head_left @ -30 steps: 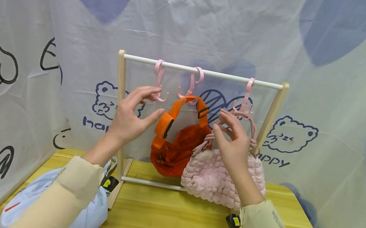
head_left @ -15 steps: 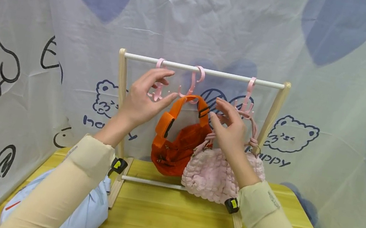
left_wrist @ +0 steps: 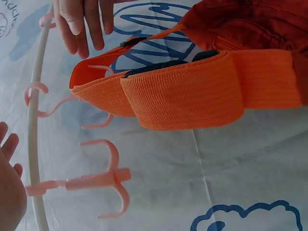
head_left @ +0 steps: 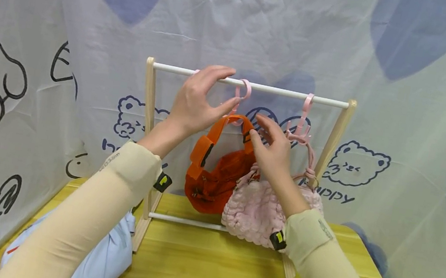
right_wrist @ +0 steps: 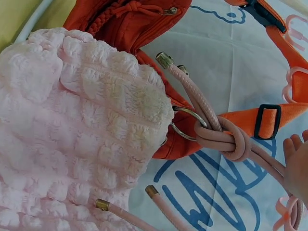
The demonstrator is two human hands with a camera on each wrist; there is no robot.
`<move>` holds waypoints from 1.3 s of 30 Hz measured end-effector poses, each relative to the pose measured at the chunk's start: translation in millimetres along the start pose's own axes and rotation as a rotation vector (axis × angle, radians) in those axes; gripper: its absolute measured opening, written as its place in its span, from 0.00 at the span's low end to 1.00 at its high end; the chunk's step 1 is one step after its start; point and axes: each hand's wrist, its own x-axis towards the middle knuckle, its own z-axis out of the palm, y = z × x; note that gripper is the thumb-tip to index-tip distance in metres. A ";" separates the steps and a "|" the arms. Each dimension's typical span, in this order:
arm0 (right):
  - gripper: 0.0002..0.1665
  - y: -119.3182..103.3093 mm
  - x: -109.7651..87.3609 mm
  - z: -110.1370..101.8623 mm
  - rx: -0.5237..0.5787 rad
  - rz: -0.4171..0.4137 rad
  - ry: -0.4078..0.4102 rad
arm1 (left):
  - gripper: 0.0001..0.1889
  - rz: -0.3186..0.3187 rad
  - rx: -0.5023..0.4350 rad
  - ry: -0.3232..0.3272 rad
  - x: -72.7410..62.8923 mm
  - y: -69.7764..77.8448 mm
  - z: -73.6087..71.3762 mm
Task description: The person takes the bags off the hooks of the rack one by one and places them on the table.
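An orange bag (head_left: 219, 179) hangs by its orange strap (left_wrist: 183, 91) from the middle pink hook (head_left: 245, 89) on the rack. My left hand (head_left: 198, 99) is raised near the rack's top bar, thumb and fingers spread apart with nothing held between them. It covers most of the left pink hook in the head view; the left wrist view shows that hook (left_wrist: 94, 180) bare. My right hand (head_left: 274, 151) is near the right side of the orange strap, its fingers (left_wrist: 90, 24) apart from it and holding nothing. A pink quilted bag (head_left: 253, 211) hangs from the right pink hook (head_left: 306, 115).
The rack has a white top bar (head_left: 328, 101) and wooden side posts (head_left: 339, 127). It stands on a yellow wooden table (head_left: 203, 270). A light blue bag (head_left: 108, 256) lies at the left, partly behind my left sleeve. Printed cloth (head_left: 266, 20) surrounds the table.
My left hand has moved up and right, from beside the left hook toward the middle hook. My right hand has shifted up and left toward the orange strap. The bags stay in place.
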 end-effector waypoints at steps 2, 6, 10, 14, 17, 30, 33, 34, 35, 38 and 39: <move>0.24 -0.5 2.5 1.9 -0.008 0.003 -0.019 | 0.25 0.001 0.033 -0.009 3.7 -2.1 2.5; 0.25 0.3 6.6 6.8 -0.018 0.011 -0.034 | 0.25 0.006 0.093 -0.041 9.4 -6.0 7.3; 0.24 2.1 10.7 12.3 -0.029 0.016 -0.033 | 0.25 -0.007 0.154 -0.064 14.3 -8.2 13.0; 0.24 2.2 14.3 17.3 -0.059 0.023 -0.043 | 0.26 -0.047 0.216 -0.082 16.6 -8.7 17.9; 0.25 2.7 16.2 19.3 -0.105 0.029 -0.047 | 0.25 -0.081 0.249 -0.100 16.5 -9.8 20.9; 0.22 9.3 16.1 27.2 -0.100 0.035 -0.015 | 0.22 -0.160 0.263 -0.143 18.4 -13.6 22.3; 0.21 10.7 13.8 27.9 -0.103 0.046 -0.013 | 0.22 -0.169 0.265 -0.166 18.8 -14.0 21.7; 0.21 11.3 12.6 27.7 -0.105 0.050 -0.013 | 0.21 -0.170 0.264 -0.174 18.8 -13.7 21.5; 0.21 11.8 11.2 27.4 -0.103 0.053 -0.014 | 0.21 -0.172 0.265 -0.181 18.7 -13.4 21.9; 0.22 13.7 6.2 24.8 -0.099 0.049 -0.012 | 0.21 -0.177 0.265 -0.203 18.2 -11.3 23.9; 0.23 14.9 4.9 23.9 -0.096 0.043 -0.011 | 0.21 -0.178 0.266 -0.208 18.1 -10.2 24.6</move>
